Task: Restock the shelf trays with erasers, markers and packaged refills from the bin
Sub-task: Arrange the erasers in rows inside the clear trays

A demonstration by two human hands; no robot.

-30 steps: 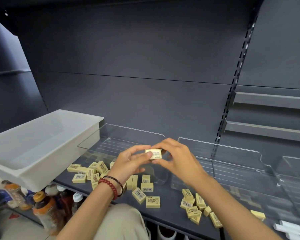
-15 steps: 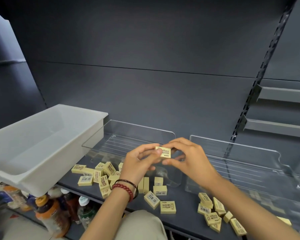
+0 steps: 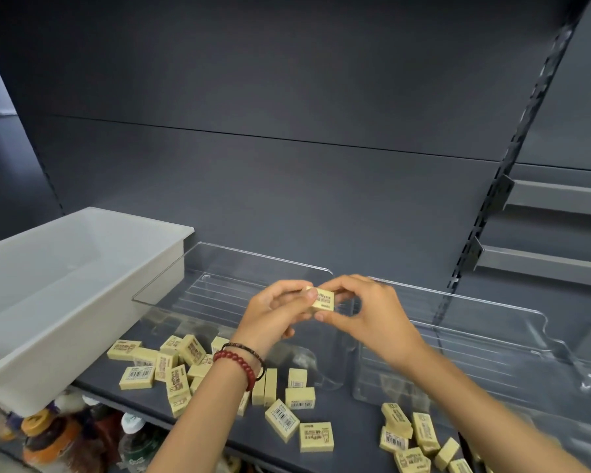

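You hold one eraser [image 3: 323, 299] pinched between both hands: left hand [image 3: 273, 317] on its left end, right hand [image 3: 365, 312] gripping top and bottom. It sits above the clear ribbed plastic tray [image 3: 260, 257]. Cream rectangular block, printed label. Loose erasers [image 3: 316, 436] lie scattered on the matte grey shelf [image 3: 348, 421].

Cream eraser [image 3: 322, 299], printed label up, pinched by left hand [image 3: 273, 314] and right hand [image 3: 364, 314] over clear tray [image 3: 219, 285], loose erasers [image 3: 316, 436] scattered on shelf [image 3: 348, 421], white bin [image 3: 31, 353] at left

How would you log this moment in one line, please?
left hand, right hand pinch eraser | near clear tray | loose erasers on shelf
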